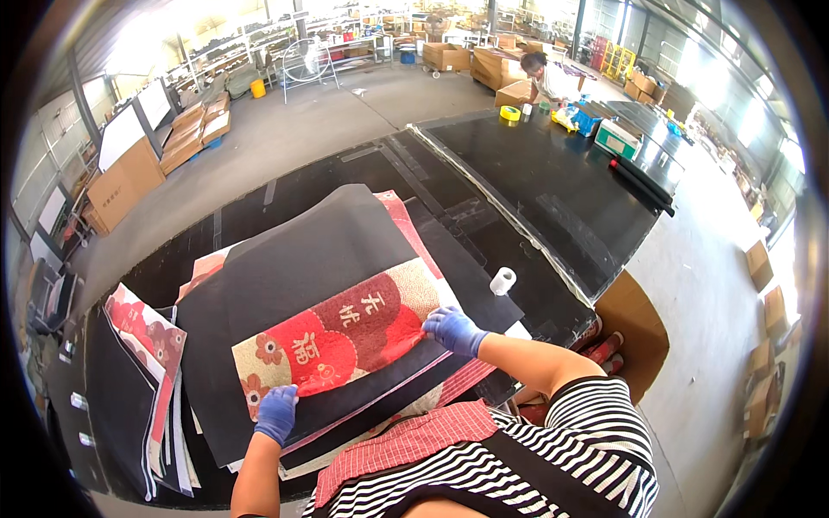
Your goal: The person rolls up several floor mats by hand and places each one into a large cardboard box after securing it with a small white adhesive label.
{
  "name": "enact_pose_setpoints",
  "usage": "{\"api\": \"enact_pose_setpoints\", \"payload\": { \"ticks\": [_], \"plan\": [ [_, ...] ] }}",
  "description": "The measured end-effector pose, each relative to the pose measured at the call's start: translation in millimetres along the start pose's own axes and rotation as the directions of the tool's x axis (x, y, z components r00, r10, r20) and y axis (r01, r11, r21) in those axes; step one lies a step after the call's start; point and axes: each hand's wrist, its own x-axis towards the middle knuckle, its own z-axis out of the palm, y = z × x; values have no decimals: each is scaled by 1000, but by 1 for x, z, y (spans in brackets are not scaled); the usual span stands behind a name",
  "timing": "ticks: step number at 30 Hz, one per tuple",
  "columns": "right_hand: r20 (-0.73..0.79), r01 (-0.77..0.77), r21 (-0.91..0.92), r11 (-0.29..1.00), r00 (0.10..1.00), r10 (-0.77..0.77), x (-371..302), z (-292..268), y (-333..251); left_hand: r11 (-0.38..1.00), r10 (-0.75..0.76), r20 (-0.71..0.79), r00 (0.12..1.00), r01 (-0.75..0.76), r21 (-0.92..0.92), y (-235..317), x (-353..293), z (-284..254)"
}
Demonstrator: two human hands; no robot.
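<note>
A floor mat (350,324) with red, maroon and cream patches, flowers and written characters lies pattern up on a stack of mats with black backing (294,250). My left hand (276,413), in a blue-purple glove, is closed on its near left corner. At the near right end my right hand (455,331), gloved alike, pinches the mat's edge. Red and cream borders of other mats stick out from under the black backing. Left of the stack, more folded mats (148,332) lie with a flowered strip showing.
The black table (509,268) has a pale seam (492,203) across it. A white roll (503,281) stands right of the stack. Farther off are yellow tape (509,113), a green-and-white box (618,140), dark rolls (641,186) and another person (553,82). A cardboard box (635,324) stands beside the table.
</note>
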Motion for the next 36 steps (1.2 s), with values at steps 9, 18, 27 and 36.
{"api": "enact_pose_setpoints", "payload": {
  "ticks": [9,18,27,36],
  "plan": [
    [-98,-124,-260,958,990,102,79,-30,-5,910,-279,-77,957,289,298,-11,72,-16],
    [-31,-207,-51,977,978,206,30,-8,-21,991,-119,-172,978,127,36,-13,-2,3],
    [313,-380,17,925,880,356,117,-23,25,937,-325,-33,945,317,-150,-75,60,-22],
    [7,-275,-47,960,961,276,105,-13,-4,926,-365,-280,888,377,-13,-15,75,-18]
  ]
}}
